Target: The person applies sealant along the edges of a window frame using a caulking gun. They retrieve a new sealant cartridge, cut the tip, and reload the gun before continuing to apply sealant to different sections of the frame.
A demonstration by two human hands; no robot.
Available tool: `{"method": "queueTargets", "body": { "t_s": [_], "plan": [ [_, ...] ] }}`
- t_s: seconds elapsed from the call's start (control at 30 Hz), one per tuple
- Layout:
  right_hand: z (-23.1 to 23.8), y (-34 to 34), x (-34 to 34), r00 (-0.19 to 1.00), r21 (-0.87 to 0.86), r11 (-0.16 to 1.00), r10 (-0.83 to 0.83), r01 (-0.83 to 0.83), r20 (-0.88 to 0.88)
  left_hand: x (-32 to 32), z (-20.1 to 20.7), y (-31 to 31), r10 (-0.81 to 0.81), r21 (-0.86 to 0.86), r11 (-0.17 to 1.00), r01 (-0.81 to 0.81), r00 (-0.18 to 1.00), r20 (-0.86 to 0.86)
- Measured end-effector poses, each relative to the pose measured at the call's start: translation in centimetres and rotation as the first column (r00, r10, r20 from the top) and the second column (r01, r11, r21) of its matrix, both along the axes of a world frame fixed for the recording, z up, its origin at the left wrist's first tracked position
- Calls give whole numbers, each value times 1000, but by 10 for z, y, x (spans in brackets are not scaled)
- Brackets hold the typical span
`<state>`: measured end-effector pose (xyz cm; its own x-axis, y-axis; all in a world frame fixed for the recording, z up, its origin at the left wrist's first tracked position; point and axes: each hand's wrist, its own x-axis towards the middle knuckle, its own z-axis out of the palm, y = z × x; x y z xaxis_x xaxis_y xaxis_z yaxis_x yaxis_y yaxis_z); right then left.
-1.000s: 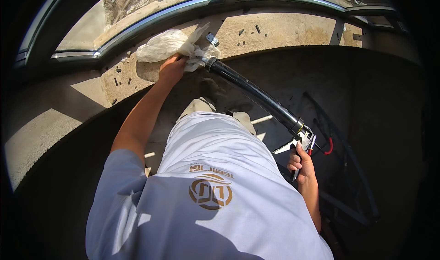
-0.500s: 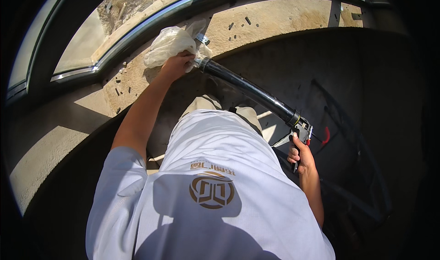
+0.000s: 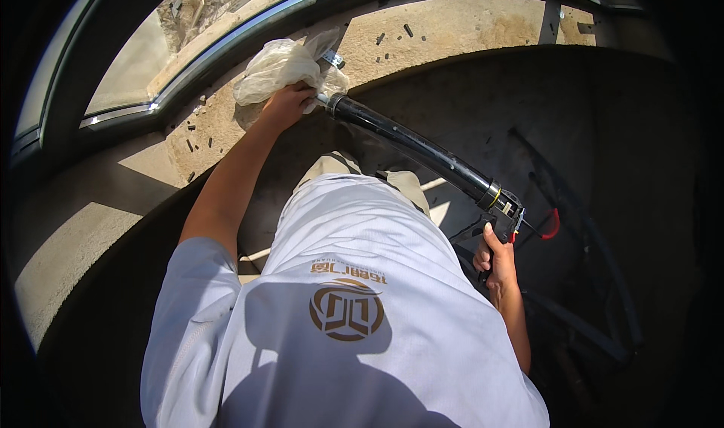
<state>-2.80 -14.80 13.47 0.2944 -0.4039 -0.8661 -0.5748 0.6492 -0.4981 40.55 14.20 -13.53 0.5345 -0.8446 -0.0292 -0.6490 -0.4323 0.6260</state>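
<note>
A long black caulking gun slants from the sill down to the right across my front. My right hand is closed round its handle, thumb up by the rear end. At the far end, my left hand is closed at a crumpled, translucent plastic bag, right beside the gun's pale nozzle. The bag rests on the sill; whether the fingers also grip the nozzle is hidden. A rod with a red hooked end sticks out behind the handle.
A curved, rough concrete sill runs below dark window frames. Small black scraps lie scattered along it. A small blue-and-white item is by the bag. Long dark strips lie in shadow at the right.
The gun's rear end has shifted slightly right, and its red-ended rod shows farther out. My right hand has turned a little with the handle. My left hand stays at the bag.
</note>
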Motion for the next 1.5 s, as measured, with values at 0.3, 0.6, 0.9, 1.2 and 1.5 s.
{"method": "queueTargets", "body": {
  "t_s": [0.3, 0.6, 0.9, 1.2, 1.5],
  "plan": [
    [34, -4, -7, 891, -472, 773, 448, -425, -68, -15, 5, 11, 38, -7, 999, -38, 993, 108],
    [64, -21, -33, 902, -632, 684, 427, -365, -60, -58, 28, 13, 335, -198, 927, -319, 941, 53],
    [70, -38, -59, 886, -678, 630, 459, -379, -68, -109, 109, -46, 450, -188, 751, -633, 700, -554],
    [19, -117, -91, 799, -693, 622, 591, -365, 110, -106, 190, -153, -141, 155, 618, -771, -302, -943],
    [-74, -292, -31, 614, -510, 724, 679, -465, 403, -97, 211, -282, -128, 6, 452, -892, -72, -989]
  ]
}}
